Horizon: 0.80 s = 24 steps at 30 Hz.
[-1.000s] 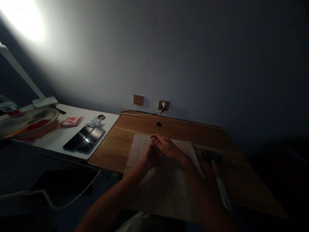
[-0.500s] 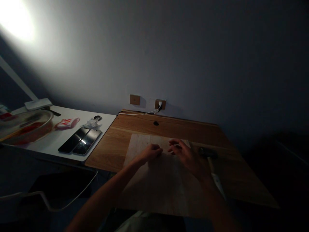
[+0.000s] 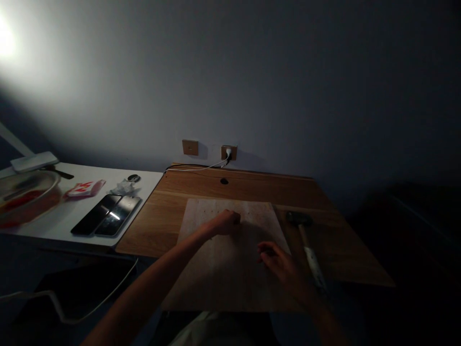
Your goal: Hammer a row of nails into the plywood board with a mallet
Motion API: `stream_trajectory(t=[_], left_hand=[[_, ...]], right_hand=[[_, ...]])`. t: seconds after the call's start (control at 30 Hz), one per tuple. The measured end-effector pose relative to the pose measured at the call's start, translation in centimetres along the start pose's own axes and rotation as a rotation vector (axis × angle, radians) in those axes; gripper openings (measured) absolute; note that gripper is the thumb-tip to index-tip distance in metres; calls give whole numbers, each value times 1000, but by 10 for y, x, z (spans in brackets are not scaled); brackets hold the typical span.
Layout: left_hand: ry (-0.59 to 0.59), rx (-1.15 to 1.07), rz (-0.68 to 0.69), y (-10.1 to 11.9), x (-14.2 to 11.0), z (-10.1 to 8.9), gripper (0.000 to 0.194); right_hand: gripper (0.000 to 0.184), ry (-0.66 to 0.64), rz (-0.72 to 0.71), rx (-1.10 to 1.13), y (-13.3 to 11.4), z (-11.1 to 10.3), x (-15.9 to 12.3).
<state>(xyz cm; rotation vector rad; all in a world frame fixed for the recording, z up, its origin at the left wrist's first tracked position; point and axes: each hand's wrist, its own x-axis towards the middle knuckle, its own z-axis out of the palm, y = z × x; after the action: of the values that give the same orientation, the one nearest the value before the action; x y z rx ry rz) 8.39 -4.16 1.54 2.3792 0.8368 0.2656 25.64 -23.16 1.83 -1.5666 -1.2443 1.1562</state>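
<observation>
A pale wooden board (image 3: 223, 269) lies on the brown wooden table. My left hand (image 3: 226, 222) is over its far half, fingers pinched together and pointing down; whatever they hold, if anything, is too small to make out. Several tiny dark specks (image 3: 204, 212) dot the board near its far edge. Over the board's right side, my right hand (image 3: 276, 259) is open, its fingers loosely curved and apart, with nothing visible in them. To the right of that hand lies a hammer (image 3: 312, 262) with a dark head and a pale handle, untouched.
On the white table at left are two phones (image 3: 117, 216), a red-and-white packet (image 3: 84, 189), crumpled clear plastic (image 3: 122, 187) and a large bowl (image 3: 50, 185). A lamp base (image 3: 34, 162) stands behind. Cables run to a wall socket (image 3: 229, 153) beyond the wooden table (image 3: 288, 192).
My right hand has drawn back towards me, away from my left hand, which stays pinched over the board. The view has swung slightly right.
</observation>
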Motion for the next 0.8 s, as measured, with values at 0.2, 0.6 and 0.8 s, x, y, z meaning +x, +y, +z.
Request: stream_trajectory(t=[0.2,0.6,0.8], left_hand=[[-126,85,13,1,0,-1,17],[-125,-416,-208,-40,-23,-41,9],[14,-756,-276,-53,-44,-48,9]], right_hand=[[41,29,18,-34,5,-1,-4],[25,-115,-363,-559,-35,88,49],[26,-136,-410,-738,-42,125,87]])
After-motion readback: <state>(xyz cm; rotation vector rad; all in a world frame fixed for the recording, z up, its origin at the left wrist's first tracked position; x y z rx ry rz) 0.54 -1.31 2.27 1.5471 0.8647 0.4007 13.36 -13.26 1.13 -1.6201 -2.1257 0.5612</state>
